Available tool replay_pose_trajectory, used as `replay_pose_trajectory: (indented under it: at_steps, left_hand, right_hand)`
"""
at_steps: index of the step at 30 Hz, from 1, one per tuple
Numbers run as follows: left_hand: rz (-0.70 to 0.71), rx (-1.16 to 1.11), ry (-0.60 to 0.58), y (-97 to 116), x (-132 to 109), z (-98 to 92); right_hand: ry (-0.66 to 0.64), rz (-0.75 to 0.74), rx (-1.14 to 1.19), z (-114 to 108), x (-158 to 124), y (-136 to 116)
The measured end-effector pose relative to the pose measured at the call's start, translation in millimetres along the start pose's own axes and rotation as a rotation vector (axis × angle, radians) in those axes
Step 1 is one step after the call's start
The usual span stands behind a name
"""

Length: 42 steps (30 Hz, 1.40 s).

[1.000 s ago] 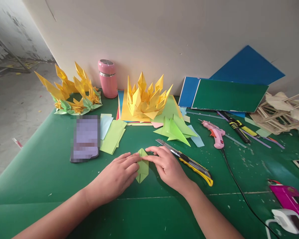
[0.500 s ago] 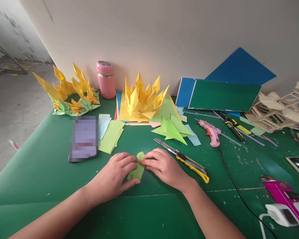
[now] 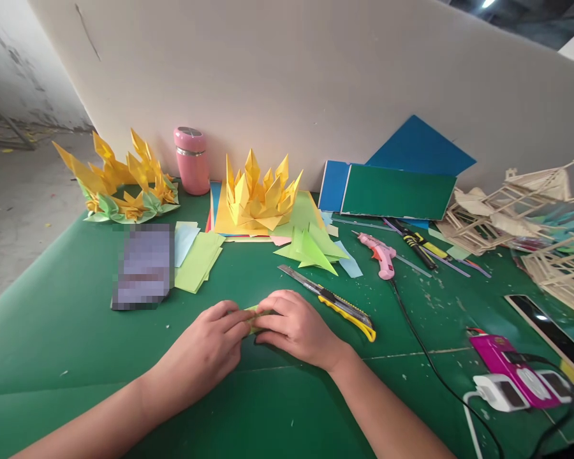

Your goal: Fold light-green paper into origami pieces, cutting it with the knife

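Observation:
A small folded piece of green paper (image 3: 254,311) lies on the green table, mostly hidden under my fingers. My left hand (image 3: 210,341) presses on its left side with the fingers closed together. From the right, my right hand (image 3: 294,325) pinches the paper, its fingertips meeting those of the left hand. A yellow utility knife (image 3: 337,306) with its blade out lies just beyond my right hand. Folded green paper pieces (image 3: 316,250) rest behind the knife. A stack of green paper strips (image 3: 198,261) sits beyond my left hand.
A yellow paper lotus (image 3: 263,197) stands on coloured sheets at the back, near a pink flask (image 3: 192,162). A yellow paper crown (image 3: 124,182) sits at far left. On the right are a pink glue gun (image 3: 379,255) with its cord, a magenta power strip (image 3: 514,370) and stick models (image 3: 497,210).
My view has turned to the right. The green paper, flatter and shorter now, is more covered by my fingers, and my left thumb has drawn in.

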<state>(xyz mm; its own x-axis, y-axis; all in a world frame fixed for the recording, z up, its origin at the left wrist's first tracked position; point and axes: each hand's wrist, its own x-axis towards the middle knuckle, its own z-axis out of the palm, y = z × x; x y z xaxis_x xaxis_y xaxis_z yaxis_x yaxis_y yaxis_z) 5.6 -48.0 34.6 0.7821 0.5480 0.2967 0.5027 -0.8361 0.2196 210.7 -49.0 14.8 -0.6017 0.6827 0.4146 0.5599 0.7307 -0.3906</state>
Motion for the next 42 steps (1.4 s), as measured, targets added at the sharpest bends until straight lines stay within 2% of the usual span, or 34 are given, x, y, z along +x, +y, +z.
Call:
replay_pose_trajectory:
  at_steps: [4, 7, 13, 19, 23, 29, 35, 42]
  left_hand:
    - [-0.009, 0.009, -0.021, -2.1, -1.8, 1.0]
    - [-0.015, 0.008, 0.003, -5.3, -2.9, 2.3]
    - [-0.078, -0.013, 0.049, -8.6, -4.9, 3.7]
    - [-0.055, -0.02, 0.025, -9.7, -7.2, 3.3]
    - [0.007, -0.069, 0.017, -12.5, -7.1, 2.8]
    - [0.013, -0.065, 0.001, -12.5, -11.9, 3.4]
    - [-0.002, -0.066, 0.052, -9.0, -14.3, 6.1]
    - [-0.046, -0.106, 0.057, -8.1, -11.0, 6.1]
  right_hand:
    - [0.03, -0.009, 0.075, -0.7, 1.6, 1.7]
    - [0.004, 0.012, 0.113, -0.1, 3.6, 3.5]
    - [0.003, 0.006, 0.053, 3.7, 4.7, 5.7]
    - [0.016, -0.025, 0.049, 4.0, 3.7, 6.2]
    - [0.029, -0.037, 0.073, -0.3, -0.6, 5.8]
    - [0.023, -0.011, 0.095, -4.0, -3.6, 4.2]
    - [-0.016, 0.046, 0.178, -8.1, -2.2, -0.9]
    - [-0.023, 0.083, 0.18, -5.5, -2.0, -4.6]
